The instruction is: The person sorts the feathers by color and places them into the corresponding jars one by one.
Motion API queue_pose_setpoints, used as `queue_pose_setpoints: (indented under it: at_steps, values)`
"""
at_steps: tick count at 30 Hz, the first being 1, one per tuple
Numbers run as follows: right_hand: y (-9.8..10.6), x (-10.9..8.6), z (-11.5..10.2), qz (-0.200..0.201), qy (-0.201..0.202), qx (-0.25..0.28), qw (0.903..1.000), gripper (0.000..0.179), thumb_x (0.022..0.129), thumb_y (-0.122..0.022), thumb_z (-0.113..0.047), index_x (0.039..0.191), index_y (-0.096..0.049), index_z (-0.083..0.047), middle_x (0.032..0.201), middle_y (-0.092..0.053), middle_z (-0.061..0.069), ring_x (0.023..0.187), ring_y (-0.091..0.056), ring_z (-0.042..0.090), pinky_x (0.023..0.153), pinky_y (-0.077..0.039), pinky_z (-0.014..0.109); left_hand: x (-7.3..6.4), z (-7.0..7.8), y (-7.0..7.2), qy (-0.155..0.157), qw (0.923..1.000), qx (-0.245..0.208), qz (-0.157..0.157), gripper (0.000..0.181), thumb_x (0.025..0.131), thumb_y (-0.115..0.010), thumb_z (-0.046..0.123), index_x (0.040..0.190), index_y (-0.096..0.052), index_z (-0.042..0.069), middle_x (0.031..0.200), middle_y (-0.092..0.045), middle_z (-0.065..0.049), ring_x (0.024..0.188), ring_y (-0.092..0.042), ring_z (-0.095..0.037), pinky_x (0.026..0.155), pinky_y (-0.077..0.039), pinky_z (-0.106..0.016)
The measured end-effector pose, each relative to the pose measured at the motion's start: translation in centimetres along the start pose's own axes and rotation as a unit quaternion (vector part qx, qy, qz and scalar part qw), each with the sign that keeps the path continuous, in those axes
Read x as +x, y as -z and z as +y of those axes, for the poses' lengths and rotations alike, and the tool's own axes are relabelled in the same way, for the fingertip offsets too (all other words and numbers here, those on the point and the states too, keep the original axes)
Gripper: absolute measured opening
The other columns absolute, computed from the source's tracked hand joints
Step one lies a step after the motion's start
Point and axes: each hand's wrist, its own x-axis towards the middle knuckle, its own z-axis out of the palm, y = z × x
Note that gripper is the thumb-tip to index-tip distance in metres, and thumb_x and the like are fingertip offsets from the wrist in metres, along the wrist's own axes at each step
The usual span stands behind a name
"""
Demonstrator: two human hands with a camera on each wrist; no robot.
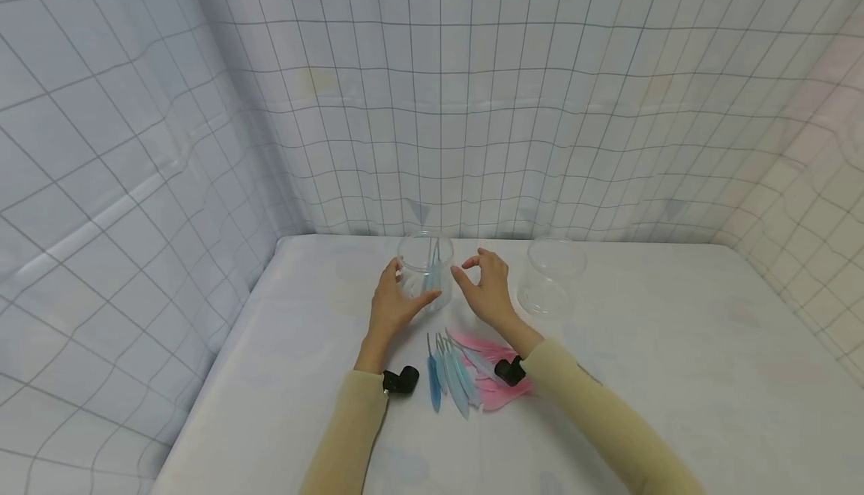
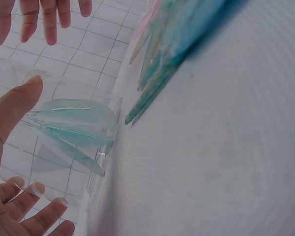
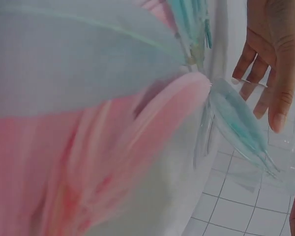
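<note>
My left hand holds a clear round container from its left side, thumb in front and fingers behind. Inside it stand several pale blue feathers, quills upward; the left wrist view shows their vanes through the clear wall. Just right of the container, my right hand hovers with thumb and forefinger apart and nothing between them. Loose blue feathers lie in front of the hands, beside pink feathers partly hidden under my right forearm.
A second clear round container stands to the right of my right hand. White grid-patterned cloth hangs behind and at both sides of the white table. Dark wrist cameras sit at both cuffs.
</note>
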Motion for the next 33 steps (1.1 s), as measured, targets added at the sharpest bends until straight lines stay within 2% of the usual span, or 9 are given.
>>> queue_pose_setpoints:
  at_steps: [6, 10, 13, 21, 33]
  values:
    - [0.0, -1.3, 0.1, -0.062, 0.004, -0.073, 0.9954, 0.031, 0.092, -0.062, -0.032, 0.093, -0.06, -0.001, 0.137, -0.037, 0.029, 0.132, -0.02, 0.048, 0.101, -0.02, 0.064, 0.0, -0.1, -0.1, -0.005, 1.0, 0.001, 0.001, 0.101, 0.071, -0.079, 0.049, 0.146, -0.027, 0.006, 0.144, -0.038, -0.016, 0.124, -0.044, -0.034, 0.097, -0.036, -0.056]
    - [-0.1, -1.8, 0.1, -0.103, 0.018, -0.123, 0.9869, 0.031, 0.09, -0.064, -0.034, 0.089, -0.061, -0.004, 0.134, -0.039, 0.031, 0.132, -0.019, 0.051, 0.101, -0.021, 0.065, 0.0, -0.2, -0.1, -0.01, 0.9999, 0.002, 0.002, 0.101, 0.072, -0.079, 0.049, 0.147, -0.027, 0.006, 0.144, -0.037, -0.016, 0.124, -0.044, -0.034, 0.097, -0.035, -0.056]
    - [-0.1, -2.2, 0.2, -0.136, 0.011, -0.145, 0.9801, 0.029, 0.087, -0.068, -0.036, 0.084, -0.062, -0.008, 0.133, -0.041, 0.031, 0.133, -0.018, 0.051, 0.103, -0.019, 0.063, 0.1, -0.3, -0.1, -0.014, 0.9999, 0.0, 0.002, 0.101, 0.071, -0.08, 0.049, 0.146, -0.027, 0.006, 0.143, -0.037, -0.016, 0.124, -0.044, -0.034, 0.096, -0.036, -0.056]
    - [-0.2, -2.9, 0.7, -0.201, -0.024, -0.185, 0.9617, 0.028, 0.082, -0.072, -0.044, 0.076, -0.064, -0.018, 0.141, -0.038, 0.025, 0.137, -0.012, 0.047, 0.104, -0.013, 0.064, 0.1, -0.1, -0.1, -0.007, 1.0, 0.005, -0.001, 0.101, 0.071, -0.079, 0.05, 0.146, -0.027, 0.006, 0.144, -0.037, -0.016, 0.124, -0.044, -0.033, 0.097, -0.036, -0.054]
    - [-0.1, -3.3, 0.7, -0.261, -0.028, -0.215, 0.9406, 0.03, 0.076, -0.076, -0.045, 0.067, -0.065, -0.02, 0.14, -0.038, 0.027, 0.137, -0.01, 0.048, 0.104, -0.01, 0.065, 0.1, -0.3, -0.2, -0.006, 1.0, 0.0, -0.001, 0.102, 0.071, -0.08, 0.05, 0.147, -0.027, 0.007, 0.145, -0.036, -0.015, 0.125, -0.044, -0.032, 0.097, -0.037, -0.052]
